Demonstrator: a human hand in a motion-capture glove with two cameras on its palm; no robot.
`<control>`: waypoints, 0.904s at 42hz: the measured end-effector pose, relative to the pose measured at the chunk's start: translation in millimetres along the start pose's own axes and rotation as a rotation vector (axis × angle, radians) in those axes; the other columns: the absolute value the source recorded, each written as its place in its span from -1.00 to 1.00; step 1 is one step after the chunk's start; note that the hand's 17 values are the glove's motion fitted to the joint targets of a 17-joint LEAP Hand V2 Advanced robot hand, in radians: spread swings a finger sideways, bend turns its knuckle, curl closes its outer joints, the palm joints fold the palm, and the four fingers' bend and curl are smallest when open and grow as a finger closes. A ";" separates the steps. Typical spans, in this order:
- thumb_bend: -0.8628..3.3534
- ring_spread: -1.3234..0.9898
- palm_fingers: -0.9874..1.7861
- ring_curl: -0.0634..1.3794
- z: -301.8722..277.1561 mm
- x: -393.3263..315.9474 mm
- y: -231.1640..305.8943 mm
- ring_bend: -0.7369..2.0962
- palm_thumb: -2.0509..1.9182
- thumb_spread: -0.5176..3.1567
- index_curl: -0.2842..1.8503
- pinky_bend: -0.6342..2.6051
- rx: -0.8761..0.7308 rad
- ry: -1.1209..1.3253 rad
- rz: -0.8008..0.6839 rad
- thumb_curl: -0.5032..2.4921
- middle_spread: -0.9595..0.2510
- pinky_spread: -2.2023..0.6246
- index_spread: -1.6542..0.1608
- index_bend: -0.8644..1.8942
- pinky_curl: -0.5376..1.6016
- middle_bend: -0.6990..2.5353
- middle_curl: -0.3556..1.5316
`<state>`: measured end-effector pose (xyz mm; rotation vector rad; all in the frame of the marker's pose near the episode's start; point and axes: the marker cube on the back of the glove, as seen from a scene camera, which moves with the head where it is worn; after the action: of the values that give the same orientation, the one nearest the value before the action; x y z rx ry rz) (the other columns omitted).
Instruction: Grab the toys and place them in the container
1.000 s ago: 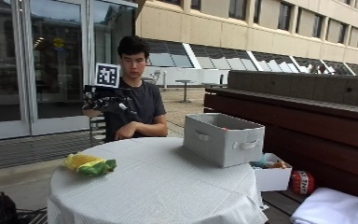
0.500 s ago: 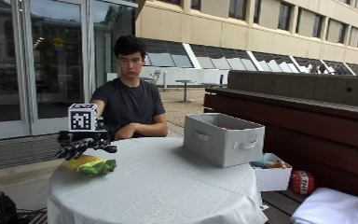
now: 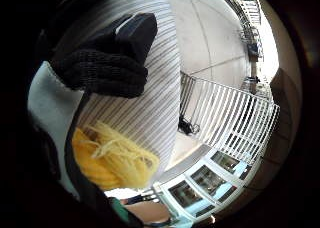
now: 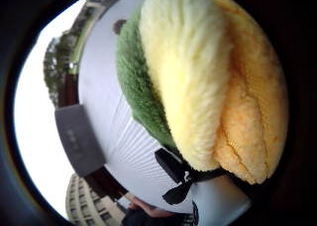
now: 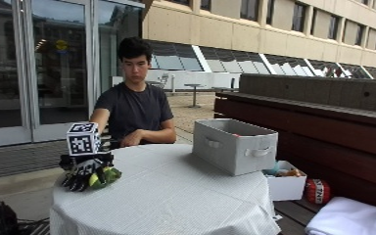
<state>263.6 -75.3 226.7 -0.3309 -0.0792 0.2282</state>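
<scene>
We find the right hand (image 5: 83,171) upon the plush toy (image 5: 103,177), fingers (image 5: 76,182) draped over it; grasp unconfirmed. Soft, light; take it mid-body.

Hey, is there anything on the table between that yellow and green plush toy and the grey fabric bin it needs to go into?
Nothing visible. The black-gloved right hand rests on the yellow and green plush toy at one edge of the round white-clothed table; the grey fabric bin stands across it, with only bare cloth between them.
</scene>
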 end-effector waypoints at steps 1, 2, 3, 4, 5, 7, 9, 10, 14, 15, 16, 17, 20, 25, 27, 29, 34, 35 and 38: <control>-0.48 -0.02 -0.08 -0.43 -0.9 -0.3 0.7 0.05 0.29 -0.10 -0.63 0.05 0.004 -0.009 0.000 -0.42 0.49 0.47 0.48 -0.16 -0.21 -0.30 -0.08; -0.47 -0.05 0.02 -0.44 -2.3 -0.8 1.0 0.05 0.32 -0.09 -0.60 0.03 0.009 -0.015 -0.001 -0.41 0.46 0.45 0.48 -0.06 -0.23 -0.30 -0.08; -0.46 -0.06 0.05 -0.45 -4.2 -1.5 1.0 0.04 0.33 -0.09 -0.59 0.01 0.015 -0.019 -0.003 -0.41 0.44 0.44 0.47 -0.02 -0.24 -0.30 -0.08; -0.45 -0.08 0.09 -0.45 -6.3 -2.3 1.2 0.04 0.35 -0.08 -0.57 0.00 0.023 -0.018 -0.005 -0.40 0.42 0.43 0.47 0.03 -0.24 -0.31 -0.08; -0.44 -0.09 0.13 -0.45 -8.2 -3.1 2.0 0.04 0.37 -0.08 -0.55 -0.01 0.032 -0.015 -0.008 -0.39 0.41 0.41 0.47 0.08 -0.24 -0.31 -0.08; -0.43 -0.12 0.16 -0.45 -11.7 -4.4 5.0 0.03 0.39 -0.07 -0.51 -0.02 0.048 0.003 -0.016 -0.38 0.39 0.39 0.48 0.13 -0.24 -0.31 -0.07; -0.41 -0.14 0.21 -0.43 -15.7 -5.4 8.5 0.04 0.41 -0.07 -0.48 -0.03 0.053 0.029 -0.024 -0.37 0.37 0.37 0.48 0.16 -0.24 -0.31 -0.07; -0.41 -0.14 0.27 -0.41 -17.7 -5.7 10.3 0.08 0.43 -0.08 -0.47 -0.04 0.056 0.043 -0.028 -0.36 0.36 0.36 0.49 0.17 -0.24 -0.30 -0.06; -0.38 -0.17 0.45 -0.40 -27.6 -5.0 16.1 0.14 0.48 -0.11 -0.47 -0.07 0.129 0.080 -0.048 -0.32 0.33 0.31 0.51 0.15 -0.26 -0.25 -0.04; -0.37 -0.17 0.52 -0.39 -31.5 -4.9 17.0 0.16 0.50 -0.13 -0.47 -0.10 0.151 0.081 -0.053 -0.31 0.31 0.30 0.51 0.13 -0.27 -0.22 -0.03; -0.37 -0.18 0.52 -0.39 -36.0 -5.3 17.3 0.17 0.51 -0.15 -0.47 -0.10 0.167 0.074 -0.052 -0.30 0.31 0.29 0.52 0.12 -0.26 -0.21 -0.03; -0.36 -0.19 0.55 -0.38 -41.1 -6.6 16.8 0.17 0.52 -0.16 -0.46 -0.11 0.176 0.062 -0.043 -0.29 0.29 0.28 0.52 0.11 -0.25 -0.18 -0.01; -0.35 -0.20 0.57 -0.37 -59.6 -14.3 14.3 0.16 0.55 -0.21 -0.45 -0.11 0.183 0.028 -0.006 -0.26 0.22 0.25 0.52 0.07 -0.24 -0.12 0.01; -0.41 -0.20 0.55 -0.34 -91.3 -31.1 20.4 0.22 0.46 -0.23 -0.49 -0.10 0.191 0.054 -0.023 -0.27 0.15 0.25 0.50 -0.09 -0.22 -0.08 0.02; -0.44 -0.21 0.55 -0.31 -107.7 -41.4 27.6 0.26 0.44 -0.26 -0.50 -0.10 0.187 0.063 -0.060 -0.27 0.13 0.24 0.50 -0.12 -0.21 -0.09 0.01; -0.45 -0.21 0.54 -0.31 -130.5 -57.0 35.2 0.29 0.42 -0.28 -0.51 -0.09 0.217 0.070 -0.120 -0.27 0.10 0.23 0.49 -0.15 -0.21 -0.11 0.00; -0.48 -0.21 0.53 -0.28 -182.0 -104.6 34.0 0.31 0.40 -0.32 -0.51 -0.08 0.457 0.058 -0.171 -0.24 0.04 0.22 0.47 -0.20 -0.19 -0.14 0.00; -0.48 -0.22 0.53 -0.28 -191.1 -114.0 35.3 0.31 0.40 -0.32 -0.51 -0.09 0.476 0.060 -0.172 -0.24 0.03 0.22 0.46 -0.19 -0.19 -0.14 0.00; -0.49 -0.21 0.55 -0.27 -215.5 -140.9 42.2 0.32 0.40 -0.34 -0.49 -0.09 0.514 0.072 -0.181 -0.22 0.00 0.22 0.45 -0.17 -0.19 -0.15 -0.01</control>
<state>142.5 -137.0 4.0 0.1801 0.0222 0.0519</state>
